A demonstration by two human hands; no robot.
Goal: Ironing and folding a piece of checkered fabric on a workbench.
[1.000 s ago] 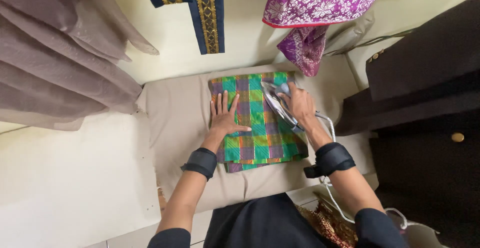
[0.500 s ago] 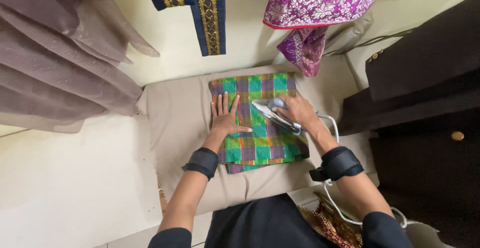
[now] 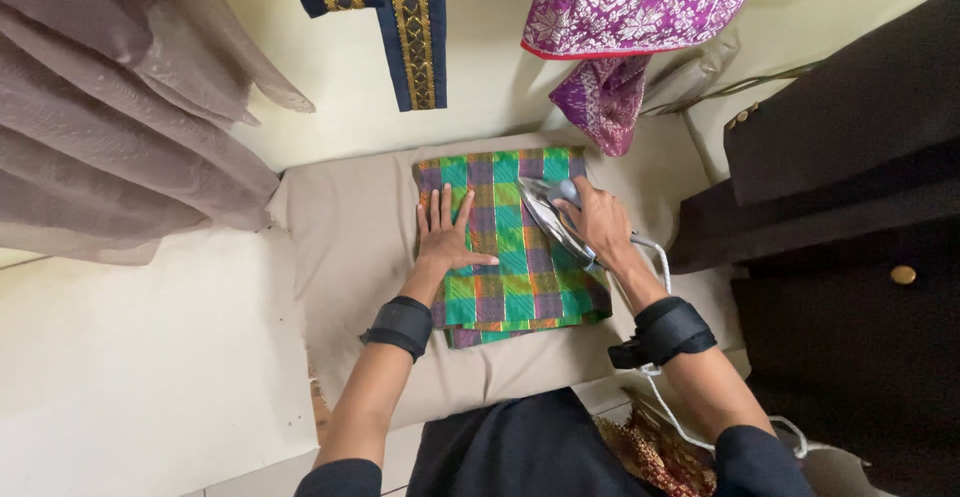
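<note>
While the left hand (image 3: pixel 445 240) lies spread flat on the checked cloth (image 3: pixel 508 247), the right hand (image 3: pixel 600 225) grips the iron (image 3: pixel 552 219) on it.

Bare pad (image 3: pixel 345 247) leftward; dark garments (image 3: pixel 840 207) rightward

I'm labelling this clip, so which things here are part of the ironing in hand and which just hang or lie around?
In use: left hand flat on checked cloth; right hand gripping iron; beige pad.

Around: grey curtain, navy gold-trimmed garment, purple patterned fabric, dark jacket.
</note>
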